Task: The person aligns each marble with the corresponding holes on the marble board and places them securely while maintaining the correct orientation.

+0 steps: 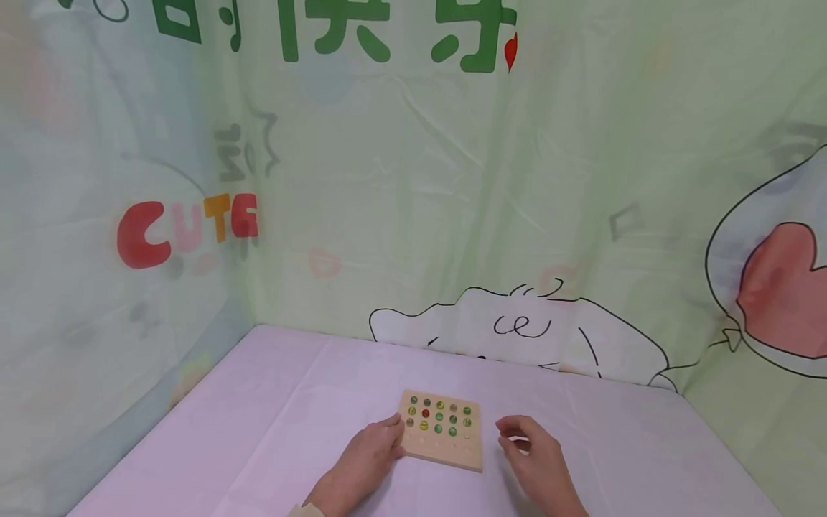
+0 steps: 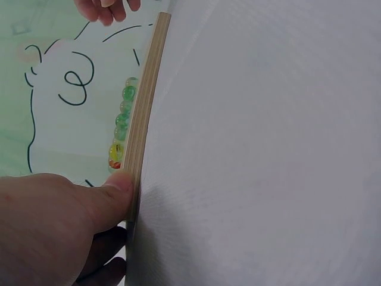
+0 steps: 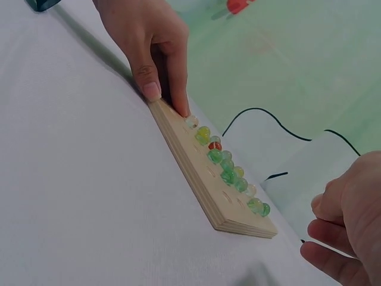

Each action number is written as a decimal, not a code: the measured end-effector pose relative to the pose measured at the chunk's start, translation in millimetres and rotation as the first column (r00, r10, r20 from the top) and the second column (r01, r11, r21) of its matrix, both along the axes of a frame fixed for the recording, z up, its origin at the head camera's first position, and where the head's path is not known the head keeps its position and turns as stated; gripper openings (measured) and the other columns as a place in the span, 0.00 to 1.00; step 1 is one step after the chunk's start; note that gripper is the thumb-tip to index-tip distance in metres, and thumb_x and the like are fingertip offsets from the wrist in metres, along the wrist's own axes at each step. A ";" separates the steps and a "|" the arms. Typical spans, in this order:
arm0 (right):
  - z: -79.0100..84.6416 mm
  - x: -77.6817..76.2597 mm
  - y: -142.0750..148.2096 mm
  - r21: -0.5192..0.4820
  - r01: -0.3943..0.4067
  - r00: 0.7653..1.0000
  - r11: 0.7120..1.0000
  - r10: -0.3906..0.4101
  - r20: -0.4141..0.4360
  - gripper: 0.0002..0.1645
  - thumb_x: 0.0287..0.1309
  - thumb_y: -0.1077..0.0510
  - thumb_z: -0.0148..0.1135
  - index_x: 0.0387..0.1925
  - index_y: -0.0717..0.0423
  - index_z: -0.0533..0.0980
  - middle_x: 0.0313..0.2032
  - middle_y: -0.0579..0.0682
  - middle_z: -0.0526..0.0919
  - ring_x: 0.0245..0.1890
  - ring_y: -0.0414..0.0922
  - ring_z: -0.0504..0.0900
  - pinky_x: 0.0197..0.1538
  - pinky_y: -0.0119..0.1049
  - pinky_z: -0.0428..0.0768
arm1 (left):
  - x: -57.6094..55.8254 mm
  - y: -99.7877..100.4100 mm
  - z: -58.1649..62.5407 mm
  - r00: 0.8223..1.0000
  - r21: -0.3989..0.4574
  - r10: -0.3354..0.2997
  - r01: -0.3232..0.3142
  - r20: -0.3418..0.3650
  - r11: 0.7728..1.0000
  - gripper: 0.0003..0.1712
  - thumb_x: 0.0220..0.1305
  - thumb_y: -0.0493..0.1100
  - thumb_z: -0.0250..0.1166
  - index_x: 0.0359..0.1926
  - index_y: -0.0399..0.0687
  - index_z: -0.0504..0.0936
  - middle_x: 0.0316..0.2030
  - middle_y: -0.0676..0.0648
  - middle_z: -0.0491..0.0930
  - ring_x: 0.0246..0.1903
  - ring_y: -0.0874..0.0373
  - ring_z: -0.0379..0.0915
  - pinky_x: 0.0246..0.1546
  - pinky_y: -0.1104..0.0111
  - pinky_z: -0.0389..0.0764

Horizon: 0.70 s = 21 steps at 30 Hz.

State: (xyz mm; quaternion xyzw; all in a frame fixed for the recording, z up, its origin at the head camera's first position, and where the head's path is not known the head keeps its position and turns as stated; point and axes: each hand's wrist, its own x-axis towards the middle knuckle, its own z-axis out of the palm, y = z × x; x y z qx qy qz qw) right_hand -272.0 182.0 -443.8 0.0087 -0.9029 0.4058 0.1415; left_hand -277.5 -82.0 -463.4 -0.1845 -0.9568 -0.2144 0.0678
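A square wooden board (image 1: pixel 444 457) with rows of round hollows lies on the table. Glass marbles, mostly green with some yellow, clear and one red (image 1: pixel 426 413), sit in its far rows; the hollows nearest the person are bare. My left hand (image 1: pixel 365 456) holds the board's left side, its thumb (image 2: pixel 119 186) against the edge. Right of the board and apart from it is my right hand (image 1: pixel 539 459), fingers bent and thumb near the index finger with a gap between. In the right wrist view its fingers (image 3: pixel 333 235) are curled beside the board, with no object visible among them.
A pale cloth covers the table (image 1: pixel 284 402). Behind it and on the left hang printed curtains (image 1: pixel 413 179) with drawings and lettering. A dark band (image 3: pixel 41 5) shows at the upper left of the right wrist view.
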 end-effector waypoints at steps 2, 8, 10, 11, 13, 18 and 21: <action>-0.5 0.6 3.6 0.006 0.006 1.000 1.000 -0.006 0.000 0.15 0.56 0.71 0.65 0.45 0.57 0.80 0.44 0.51 0.85 0.44 0.45 0.83 0.50 0.45 0.88 | -0.1 0.2 0.5 1.000 0.001 -0.001 0.001 0.005 1.000 0.18 0.60 0.44 0.69 0.50 0.45 0.80 0.62 0.39 0.77 0.59 0.47 0.78 0.54 0.61 0.85; 1.1 5.1 14.8 0.014 0.012 1.000 1.000 -0.012 -0.005 0.13 0.58 0.70 0.65 0.45 0.58 0.79 0.44 0.52 0.86 0.45 0.46 0.83 0.48 0.41 0.88 | -0.3 0.1 0.2 1.000 0.005 -0.001 0.001 0.015 1.000 0.17 0.61 0.44 0.69 0.50 0.45 0.80 0.62 0.38 0.77 0.59 0.46 0.78 0.55 0.60 0.85; -0.4 6.0 20.0 0.018 0.009 0.999 1.000 -0.008 -0.040 0.13 0.57 0.69 0.65 0.44 0.57 0.80 0.43 0.51 0.86 0.43 0.44 0.83 0.46 0.36 0.88 | -0.1 0.1 0.0 1.000 0.007 0.002 -0.002 0.020 1.000 0.18 0.61 0.44 0.69 0.51 0.44 0.80 0.62 0.39 0.77 0.60 0.47 0.77 0.55 0.60 0.85; -1.1 6.4 22.6 0.019 0.008 0.999 1.000 -0.007 -0.053 0.13 0.57 0.69 0.65 0.44 0.57 0.80 0.43 0.51 0.86 0.43 0.43 0.84 0.44 0.33 0.87 | -0.1 0.1 -0.1 1.000 0.009 0.002 -0.002 0.022 1.000 0.19 0.61 0.44 0.69 0.51 0.44 0.80 0.62 0.38 0.77 0.60 0.46 0.77 0.55 0.60 0.85; -2.4 7.1 27.7 0.023 0.010 0.997 1.000 -0.008 -0.076 0.12 0.57 0.69 0.66 0.43 0.56 0.81 0.43 0.50 0.86 0.42 0.42 0.84 0.43 0.31 0.87 | -0.2 0.4 -0.5 1.000 0.011 0.004 -0.004 0.026 1.000 0.20 0.61 0.44 0.69 0.52 0.44 0.79 0.62 0.39 0.77 0.60 0.47 0.77 0.55 0.60 0.85; -2.8 6.8 36.8 0.036 0.032 0.998 0.999 -0.030 -0.047 0.12 0.58 0.68 0.65 0.45 0.57 0.80 0.44 0.52 0.86 0.45 0.46 0.83 0.45 0.33 0.87 | 0.6 0.2 -0.4 1.000 0.010 -0.007 0.007 0.016 1.000 0.20 0.61 0.44 0.69 0.53 0.44 0.79 0.62 0.38 0.77 0.60 0.46 0.77 0.55 0.60 0.85; -2.3 5.9 41.4 0.041 0.040 0.999 0.998 -0.039 -0.015 0.13 0.59 0.68 0.65 0.46 0.59 0.79 0.45 0.53 0.85 0.47 0.48 0.83 0.47 0.39 0.87 | 0.5 -0.5 0.4 1.000 0.010 -0.012 0.012 0.012 1.000 0.20 0.61 0.44 0.69 0.53 0.43 0.79 0.62 0.38 0.77 0.59 0.46 0.78 0.55 0.60 0.85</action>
